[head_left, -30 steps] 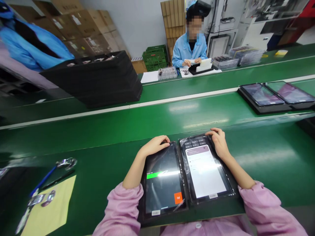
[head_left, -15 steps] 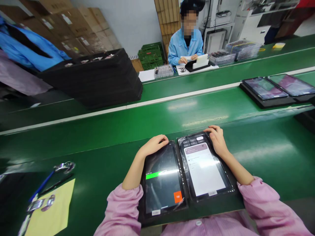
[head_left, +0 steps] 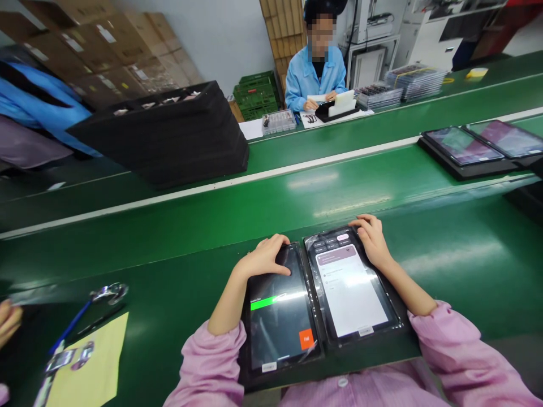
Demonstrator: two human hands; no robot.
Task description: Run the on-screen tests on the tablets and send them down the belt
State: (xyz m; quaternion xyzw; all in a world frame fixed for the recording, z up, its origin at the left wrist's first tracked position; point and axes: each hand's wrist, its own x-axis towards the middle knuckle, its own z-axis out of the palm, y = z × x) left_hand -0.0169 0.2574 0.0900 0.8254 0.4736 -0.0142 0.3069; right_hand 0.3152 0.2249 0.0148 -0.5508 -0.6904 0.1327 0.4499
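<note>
Two tablets lie side by side, screens up, on a black foam tray (head_left: 339,357) at the front of the bench. Dark with a green bar and an orange "Fail" square, the left tablet (head_left: 280,328) has my left hand (head_left: 263,257) at its top edge, thumb spread over the screen. The right tablet (head_left: 356,299) shows a mostly white page under dark tiles, and clear film covers it. At its top right corner rests my right hand (head_left: 373,240), fingers loosely stretched and bent over the edge. Neither hand grips anything.
A yellow paper (head_left: 95,367), a blue strap (head_left: 72,325) and a pen lie left. Another person's hand (head_left: 9,322) shows at the left edge. Ahead are a black foam stack (head_left: 165,141), more tablets (head_left: 464,147), and a co-worker (head_left: 316,73) behind the green conveyor (head_left: 263,195).
My left thumb has spread away from the fingers and down over the left tablet's screen. My right hand has barely moved. Another person's hand has appeared at the left edge.
</note>
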